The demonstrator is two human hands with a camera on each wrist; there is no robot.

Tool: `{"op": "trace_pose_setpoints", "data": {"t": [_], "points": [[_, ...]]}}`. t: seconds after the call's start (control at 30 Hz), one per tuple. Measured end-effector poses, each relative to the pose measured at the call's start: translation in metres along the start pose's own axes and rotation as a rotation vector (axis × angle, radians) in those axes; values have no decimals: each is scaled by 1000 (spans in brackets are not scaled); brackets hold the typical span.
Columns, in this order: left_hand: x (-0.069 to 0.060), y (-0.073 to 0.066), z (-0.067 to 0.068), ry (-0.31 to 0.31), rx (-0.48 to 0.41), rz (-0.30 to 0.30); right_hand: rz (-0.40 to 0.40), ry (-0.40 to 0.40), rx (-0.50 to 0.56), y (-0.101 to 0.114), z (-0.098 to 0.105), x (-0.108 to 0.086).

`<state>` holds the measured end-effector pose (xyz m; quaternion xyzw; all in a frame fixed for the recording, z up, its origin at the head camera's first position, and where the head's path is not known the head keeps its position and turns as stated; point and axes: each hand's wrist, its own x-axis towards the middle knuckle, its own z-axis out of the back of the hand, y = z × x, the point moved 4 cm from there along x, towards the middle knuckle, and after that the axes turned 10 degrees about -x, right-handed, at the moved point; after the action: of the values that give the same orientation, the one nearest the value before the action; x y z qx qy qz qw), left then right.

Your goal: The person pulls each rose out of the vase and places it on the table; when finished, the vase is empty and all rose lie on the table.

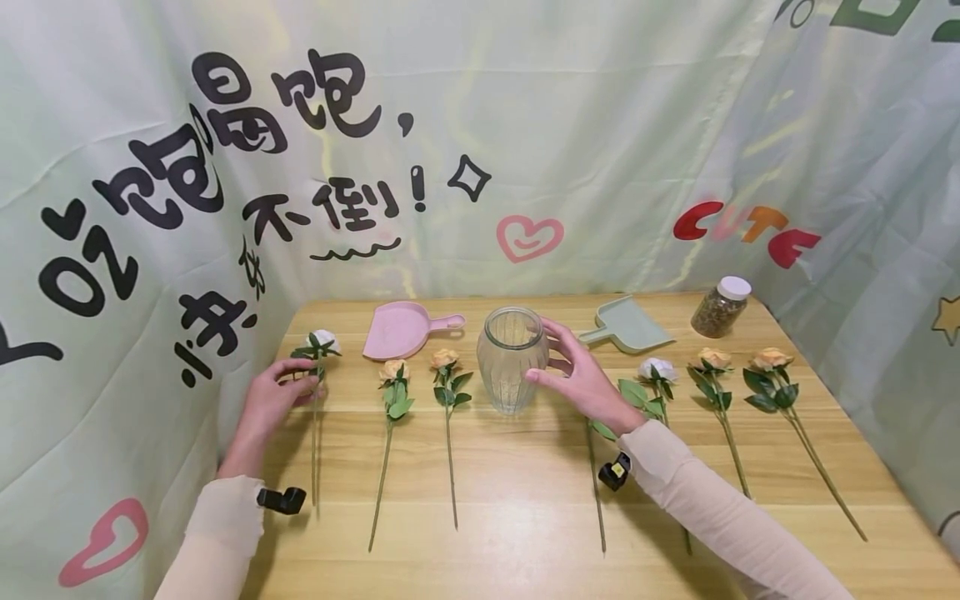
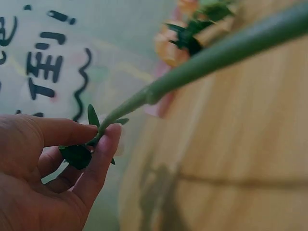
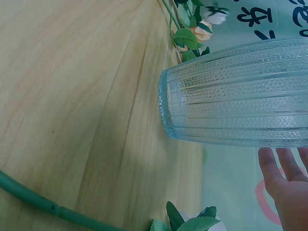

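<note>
My left hand [image 1: 281, 396] pinches the stem of a white artificial rose [image 1: 324, 341] just below its bloom, at the left side of the table. Between thumb and finger the green stem [image 2: 192, 72] shows close up in the left wrist view, and the bloom is mostly hidden. A clear ribbed glass vase [image 1: 498, 375] stands upright in the middle. My right hand [image 1: 581, 379] holds it from the right, thumb at the front and fingers around the far side. Dimpled glass fills much of the right wrist view, with fingertips [image 3: 269, 161] against its side.
Two peach roses [image 1: 395, 372] [image 1: 445, 360] lie left of the vase. To the right lie a white rose [image 1: 657, 371], two peach roses [image 1: 712, 360] [image 1: 771, 359] and a stem [image 1: 595, 483] partly under my hand. Behind are a pink dustpan [image 1: 397, 331], a grey-green dustpan [image 1: 633, 325] and a white-lidded jar [image 1: 718, 312].
</note>
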<state>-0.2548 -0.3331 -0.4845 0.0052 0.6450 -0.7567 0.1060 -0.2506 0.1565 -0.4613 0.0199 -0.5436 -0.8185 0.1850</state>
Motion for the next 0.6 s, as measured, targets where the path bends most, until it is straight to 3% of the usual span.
{"op": "trace_pose_setpoints", "data": {"t": [0.3,0.6], "points": [[-3,26,-13,53,137,59,1,0,2,1,0,0],[-9,24,-13,97,236,68,16,-4,3,0,0,1]]}}
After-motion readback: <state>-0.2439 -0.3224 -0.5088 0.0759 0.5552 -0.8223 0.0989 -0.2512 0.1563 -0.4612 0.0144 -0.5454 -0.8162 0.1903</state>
